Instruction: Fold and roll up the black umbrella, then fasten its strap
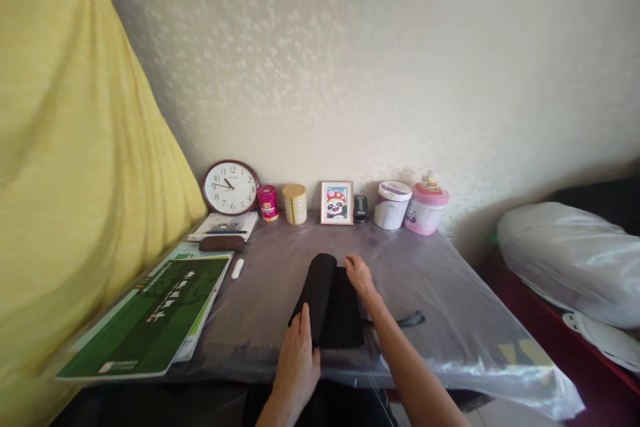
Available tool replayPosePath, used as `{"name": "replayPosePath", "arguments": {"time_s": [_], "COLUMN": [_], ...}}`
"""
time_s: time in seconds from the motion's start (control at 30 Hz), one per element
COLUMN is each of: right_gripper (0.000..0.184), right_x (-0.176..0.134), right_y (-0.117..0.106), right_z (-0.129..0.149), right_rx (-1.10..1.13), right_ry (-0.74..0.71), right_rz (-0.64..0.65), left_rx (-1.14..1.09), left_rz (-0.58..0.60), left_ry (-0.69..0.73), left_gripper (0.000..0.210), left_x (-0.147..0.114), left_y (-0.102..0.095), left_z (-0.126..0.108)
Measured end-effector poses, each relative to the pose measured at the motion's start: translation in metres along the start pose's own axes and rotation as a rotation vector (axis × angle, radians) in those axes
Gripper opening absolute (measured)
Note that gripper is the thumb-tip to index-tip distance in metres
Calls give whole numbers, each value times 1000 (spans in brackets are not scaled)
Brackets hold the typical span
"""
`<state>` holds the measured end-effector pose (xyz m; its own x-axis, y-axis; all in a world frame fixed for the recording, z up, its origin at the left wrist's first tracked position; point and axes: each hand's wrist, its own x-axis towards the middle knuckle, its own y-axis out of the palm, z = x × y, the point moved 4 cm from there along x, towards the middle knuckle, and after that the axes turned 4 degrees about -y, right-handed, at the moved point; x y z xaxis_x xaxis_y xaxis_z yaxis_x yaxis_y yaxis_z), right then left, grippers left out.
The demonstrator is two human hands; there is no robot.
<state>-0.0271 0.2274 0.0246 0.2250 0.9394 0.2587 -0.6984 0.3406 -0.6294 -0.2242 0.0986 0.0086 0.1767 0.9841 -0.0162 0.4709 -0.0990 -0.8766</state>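
Black fabric (345, 313) is sitting near the front edge of the bench (460, 293), its left part bunching into a thick roll and the rest lying flat. My left fingers (303, 321) are lying straight and close together along the roll's left side, probably stopping it from loosening. My right fingers (352, 261) are curling at the flat part's far right corner; can't tell if they're really pinching it, but I'm guessing they're steadying that edge. Bench is wearing a shiny, kinda wrinkly plastic cover. A green book (155, 320), a clock (231, 188) and a picture frame (337, 203) are sitting further out, probably so they're not getting in my way. Yellow curtain (95, 120) is hanging left, pale patterned wall (350, 80) is rising behind.
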Motion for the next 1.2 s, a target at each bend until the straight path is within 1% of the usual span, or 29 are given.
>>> {"name": "replayPosePath", "arguments": {"time_s": [0.1, 0.17, 0.23, 0.4, 0.53, 0.63, 0.77, 0.87, 1.07, 1.2], "right_gripper": [28, 29, 29, 33, 34, 37, 35, 36, 37, 38], "right_x": [-19, -34, -47, -65, -68, -68, -65, -61, -61, -65], "right_y": [-19, -23, -21, -13, -11, -8, 1, 11, 34, 44], "right_z": [-20, -25, -24, -5, 19, 34, 49, 56, 68, 74], "right_rx": [63, 120, 164, 198, 217, 213, 214, 217, 257, 276], "right_ry": [117, 165, 196, 226, 190, 181, 137, 141, 173, 167], "right_rz": [15, 60, 104, 150, 208, 214, 178, 155, 193, 217], "left_rx": [-19, -21, -15, -3, -14, -20, -21, -22, -35, -52], "left_rz": [-7, -5, -4, -15, -23, -22, -22, -24, -35, -42], "left_ry": [8, 7, 3, 0, 13, 10, -1, -8, 5, 7], "left_gripper": [71, 70, 69, 70, 70, 70, 69, 69, 69, 67], "left_x": [0, 0, 0, 0, 0, 0, 0, 0, 0, 2], "left_y": [-3, -5, -6, -7, -7, -8, -8, -8, -8, -7], "left_z": [0, 0, 0, 1, 1, 0, -1, -1, 2, 4]}}
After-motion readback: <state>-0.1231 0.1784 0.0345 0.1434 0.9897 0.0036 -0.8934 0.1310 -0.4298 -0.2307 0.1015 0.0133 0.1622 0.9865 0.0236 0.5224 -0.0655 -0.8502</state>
